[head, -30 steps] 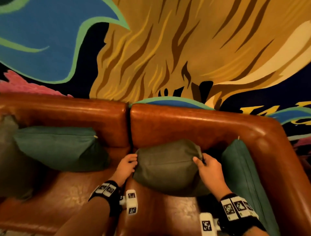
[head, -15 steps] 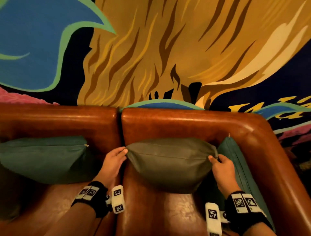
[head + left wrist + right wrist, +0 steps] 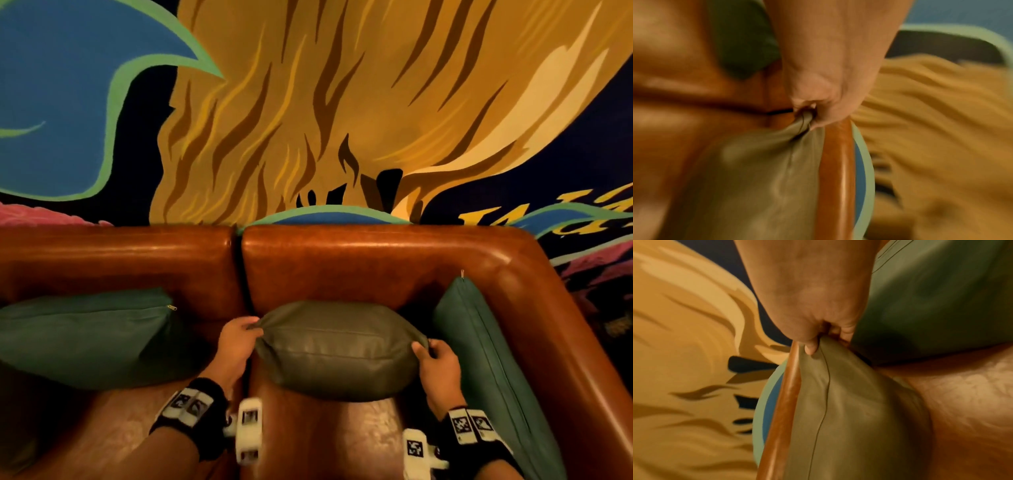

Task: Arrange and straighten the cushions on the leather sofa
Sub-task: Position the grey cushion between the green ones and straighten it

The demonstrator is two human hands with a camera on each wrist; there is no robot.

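Note:
An olive-grey cushion (image 3: pixel 337 349) leans against the backrest of the brown leather sofa (image 3: pixel 359 263), right of the seam. My left hand (image 3: pixel 239 339) pinches its upper left corner; in the left wrist view the fabric (image 3: pixel 764 162) bunches between thumb and fingers of the left hand (image 3: pixel 807 116). My right hand (image 3: pixel 433 356) pinches the upper right corner, and in the right wrist view the thumb of the right hand (image 3: pixel 818 344) presses on the olive-grey cushion (image 3: pixel 849 410). A dark green cushion (image 3: pixel 89 335) leans at the left. A teal cushion (image 3: pixel 489 359) stands against the right armrest.
A painted wall (image 3: pixel 308 113) in gold, blue and dark tones rises behind the sofa. The rounded right armrest (image 3: pixel 548 325) hems in the teal cushion. Bare leather seat (image 3: pixel 325 438) shows between my forearms.
The olive-grey cushion went from a slumped, bulged shape to spread wide against the backrest. Both hands shifted from its sides to its upper corners and now pinch them.

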